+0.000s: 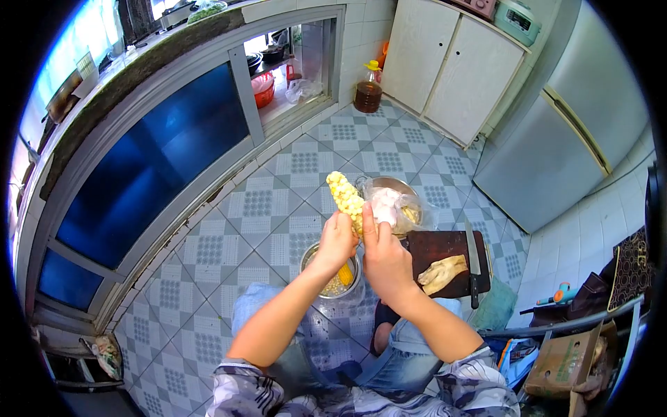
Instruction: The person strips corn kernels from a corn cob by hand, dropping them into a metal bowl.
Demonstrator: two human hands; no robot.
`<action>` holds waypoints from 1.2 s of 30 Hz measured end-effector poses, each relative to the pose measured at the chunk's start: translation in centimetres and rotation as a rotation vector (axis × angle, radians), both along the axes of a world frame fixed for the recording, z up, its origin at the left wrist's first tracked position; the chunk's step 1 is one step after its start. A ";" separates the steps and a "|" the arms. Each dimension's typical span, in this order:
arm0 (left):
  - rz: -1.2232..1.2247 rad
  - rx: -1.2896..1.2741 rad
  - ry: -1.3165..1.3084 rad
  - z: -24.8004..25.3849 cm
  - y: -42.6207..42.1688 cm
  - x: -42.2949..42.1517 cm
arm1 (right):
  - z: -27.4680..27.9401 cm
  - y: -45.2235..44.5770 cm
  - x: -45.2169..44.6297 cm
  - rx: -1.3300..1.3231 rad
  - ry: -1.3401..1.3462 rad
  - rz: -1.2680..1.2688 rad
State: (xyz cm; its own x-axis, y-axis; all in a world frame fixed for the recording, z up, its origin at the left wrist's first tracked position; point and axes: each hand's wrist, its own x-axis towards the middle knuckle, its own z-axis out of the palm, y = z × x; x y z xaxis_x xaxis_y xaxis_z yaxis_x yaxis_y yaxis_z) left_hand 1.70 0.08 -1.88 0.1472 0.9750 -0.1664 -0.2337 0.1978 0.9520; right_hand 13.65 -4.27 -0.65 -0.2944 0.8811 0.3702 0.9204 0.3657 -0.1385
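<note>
A pale yellow corn cob (343, 194) points away from me, its upper end free. My left hand (335, 243) is closed round its lower part. Against the cob's right side is my right hand (386, 258), with two fingers stretched along it and the thumb hidden; it grips the lower end too. Beneath my hands, a metal bowl (303, 263) on the floor contains loose kernels and a deeper yellow corn piece (344, 274). Right of my hands, a pale yellowish piece that looks like meat (442, 273) lies on a dark cutting board (434, 244).
A knife (474, 260) rests along the board's right edge. Beyond my hands stands a steel bowl (399, 183) with plastic-bagged food. An oil jug (367, 90) is by the white cabinet (424, 48). At right are a fridge (542, 146) and a rack with a cardboard box (564, 361).
</note>
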 end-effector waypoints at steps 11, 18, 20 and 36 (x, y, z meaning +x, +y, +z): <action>-0.140 -0.135 -0.368 0.4 0.5 -1.3 | 0.2 -0.3 -0.4 0.057 0.071 -0.030; -0.209 -0.066 -0.022 0.3 0.2 -1.4 | 0.6 -0.5 -0.1 -0.052 0.131 -0.033; -0.231 -0.016 -0.009 -0.4 0.2 -1.5 | 0.7 -0.3 0.1 -0.141 0.189 -0.039; -0.255 -0.086 -0.197 -0.4 0.3 -1.8 | -0.3 0.8 1.2 -0.382 0.797 0.151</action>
State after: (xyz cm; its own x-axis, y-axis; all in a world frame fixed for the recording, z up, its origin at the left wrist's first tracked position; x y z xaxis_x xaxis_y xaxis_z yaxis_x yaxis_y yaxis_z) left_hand -0.12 0.41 -2.25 0.4227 0.8861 -0.1902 -0.3443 0.3511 0.8707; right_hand 14.88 -3.46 -0.95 -0.1980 0.9589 0.2034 0.4451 0.2728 -0.8529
